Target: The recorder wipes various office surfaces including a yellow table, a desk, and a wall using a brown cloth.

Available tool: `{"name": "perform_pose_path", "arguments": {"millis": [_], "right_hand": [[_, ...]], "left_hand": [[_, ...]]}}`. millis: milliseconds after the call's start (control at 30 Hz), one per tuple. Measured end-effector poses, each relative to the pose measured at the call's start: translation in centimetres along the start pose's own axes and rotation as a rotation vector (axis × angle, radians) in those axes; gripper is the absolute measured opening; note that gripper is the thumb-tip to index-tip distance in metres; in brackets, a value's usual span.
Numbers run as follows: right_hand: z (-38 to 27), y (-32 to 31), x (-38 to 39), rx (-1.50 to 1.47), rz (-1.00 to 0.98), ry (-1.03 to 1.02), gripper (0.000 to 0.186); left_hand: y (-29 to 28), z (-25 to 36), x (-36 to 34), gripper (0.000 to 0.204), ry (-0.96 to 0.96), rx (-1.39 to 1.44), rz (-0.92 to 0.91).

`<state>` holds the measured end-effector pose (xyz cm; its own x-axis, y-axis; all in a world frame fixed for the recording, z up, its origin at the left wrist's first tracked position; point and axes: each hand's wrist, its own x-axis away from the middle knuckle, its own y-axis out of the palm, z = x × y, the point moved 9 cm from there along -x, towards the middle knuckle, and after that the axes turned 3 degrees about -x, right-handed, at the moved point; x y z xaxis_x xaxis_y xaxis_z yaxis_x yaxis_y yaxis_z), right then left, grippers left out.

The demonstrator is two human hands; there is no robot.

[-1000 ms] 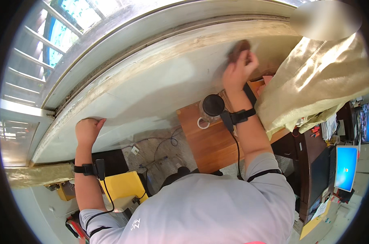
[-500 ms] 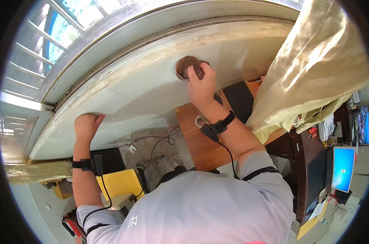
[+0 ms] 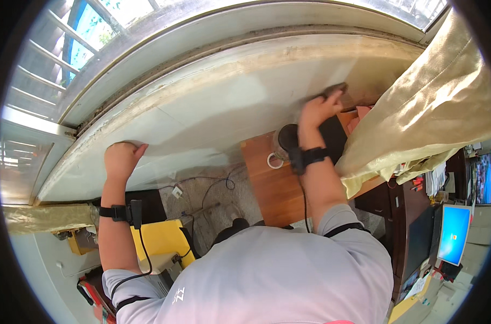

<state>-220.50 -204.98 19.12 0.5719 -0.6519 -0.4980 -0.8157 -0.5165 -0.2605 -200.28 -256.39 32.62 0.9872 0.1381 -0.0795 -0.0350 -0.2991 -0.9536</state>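
Note:
My right hand (image 3: pixel 316 114) is shut on a dark brown cloth (image 3: pixel 337 88), slightly smeared by motion, against the pale sill slab (image 3: pixel 213 89) near its right end. Only the cloth's far edge shows past my fingers. On the slab's left part rests my left hand (image 3: pixel 121 160), fingers curled under like a fist and thumb pointing right. I see nothing in it, and its fingertips are hidden. Black bands with small devices and cables are strapped round both wrists.
A barred window (image 3: pixel 67 43) runs along the far side. A beige curtain (image 3: pixel 413 108) hangs at right. Below the slab are a wooden tabletop (image 3: pixel 272 189) with a roll of white tape (image 3: pixel 275 160), a yellow chair (image 3: pixel 159 237) and cables on the floor. A lit monitor (image 3: pixel 454 235) stands farther right.
My right hand has slid right along the slab with the brown cloth, toward the curtain. My left hand stays on the slab. The whole view has shifted slightly.

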Motion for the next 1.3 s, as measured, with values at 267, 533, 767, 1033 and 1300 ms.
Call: {"name": "perform_pose_path", "arguments": {"millis": [267, 533, 767, 1033, 1300], "right_hand": [[-13.5, 1.7, 17.7, -0.408, -0.634, -0.113, 0.019], [-10.6, 3.4, 14.6, -0.343, -0.995, 0.037, 0.037], [-5.1, 0.6, 7.0, -0.238, -0.245, -0.119, 0.066], [-13.4, 1.0, 12.1, -0.417, -0.373, -0.213, 0.057], [-22.4, 0.4, 20.2, -0.28, -0.526, -0.895, 0.038]], "left_hand": [[-0.2, -0.2, 0.2, 0.052, -0.003, -0.038, 0.018], [0.7, -0.6, 0.4, 0.053, -0.031, 0.032, -0.038], [0.1, -0.5, 0.2, 0.051, -0.015, 0.014, -0.025], [-0.2, -0.1, 0.5, 0.052, 0.019, 0.03, 0.027], [0.0, -0.2, 0.4, 0.052, -0.004, 0.011, 0.0]]}}
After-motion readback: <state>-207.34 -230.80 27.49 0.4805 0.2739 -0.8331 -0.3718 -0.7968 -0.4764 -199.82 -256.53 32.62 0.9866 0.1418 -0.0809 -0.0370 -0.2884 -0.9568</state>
